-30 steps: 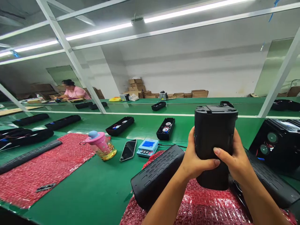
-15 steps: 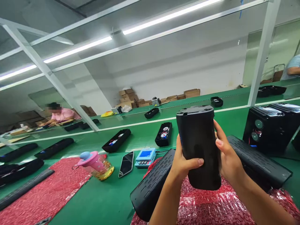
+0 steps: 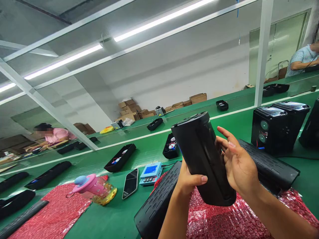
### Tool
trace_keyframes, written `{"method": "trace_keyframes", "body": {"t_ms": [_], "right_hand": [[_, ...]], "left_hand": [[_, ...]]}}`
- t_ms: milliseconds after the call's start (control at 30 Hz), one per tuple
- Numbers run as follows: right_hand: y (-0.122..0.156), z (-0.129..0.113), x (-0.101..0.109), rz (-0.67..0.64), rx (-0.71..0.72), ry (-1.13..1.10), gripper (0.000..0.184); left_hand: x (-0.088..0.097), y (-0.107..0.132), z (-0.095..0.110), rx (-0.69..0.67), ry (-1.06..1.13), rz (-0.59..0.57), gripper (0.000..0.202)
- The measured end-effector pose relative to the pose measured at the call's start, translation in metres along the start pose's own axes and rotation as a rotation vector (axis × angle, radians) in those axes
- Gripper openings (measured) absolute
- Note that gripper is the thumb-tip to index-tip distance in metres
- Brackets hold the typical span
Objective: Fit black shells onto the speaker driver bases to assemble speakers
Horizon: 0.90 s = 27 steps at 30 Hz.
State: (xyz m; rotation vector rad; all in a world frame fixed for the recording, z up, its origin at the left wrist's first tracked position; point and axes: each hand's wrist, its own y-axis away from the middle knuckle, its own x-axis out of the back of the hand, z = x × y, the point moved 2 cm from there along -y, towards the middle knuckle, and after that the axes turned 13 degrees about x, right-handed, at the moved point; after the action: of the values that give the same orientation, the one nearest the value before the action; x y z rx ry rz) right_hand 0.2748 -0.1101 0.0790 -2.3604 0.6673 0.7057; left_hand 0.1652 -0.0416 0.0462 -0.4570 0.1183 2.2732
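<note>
Behind the black housing (image 3: 199, 149), left hand (image 3: 189, 181) grips it, fingers hidden; right hand (image 3: 239, 169) open beside it.

Phone (image 3: 130, 183) beside blue tester (image 3: 151, 172); pink bottle (image 3: 93, 187) left of phone; cardboard boxes (image 3: 129, 108) at wall.

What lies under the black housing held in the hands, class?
Red bubble wrap on the green table lies beneath the black housing. The housing's lower end and the left hand cover the wrap directly below.
</note>
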Motion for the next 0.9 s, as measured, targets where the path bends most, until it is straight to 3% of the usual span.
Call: {"method": "trace_keyframes", "body": {"t_ms": [167, 400, 900], "right_hand": [[-0.001, -0.009, 0.004, -0.191, 0.046, 0.115, 0.049], [-0.002, -0.013, 0.010, -0.343, 0.282, 0.488, 0.038], [0.001, -0.008, 0.007, -0.377, 0.364, 0.602, 0.043]], "left_hand": [[-0.007, 0.003, 0.003, 0.006, 0.001, 0.000, 0.094], [-0.009, 0.005, 0.007, 0.023, 0.036, -0.012, 0.087], [-0.004, 0.008, 0.009, 0.047, 0.060, -0.020, 0.077]]}}
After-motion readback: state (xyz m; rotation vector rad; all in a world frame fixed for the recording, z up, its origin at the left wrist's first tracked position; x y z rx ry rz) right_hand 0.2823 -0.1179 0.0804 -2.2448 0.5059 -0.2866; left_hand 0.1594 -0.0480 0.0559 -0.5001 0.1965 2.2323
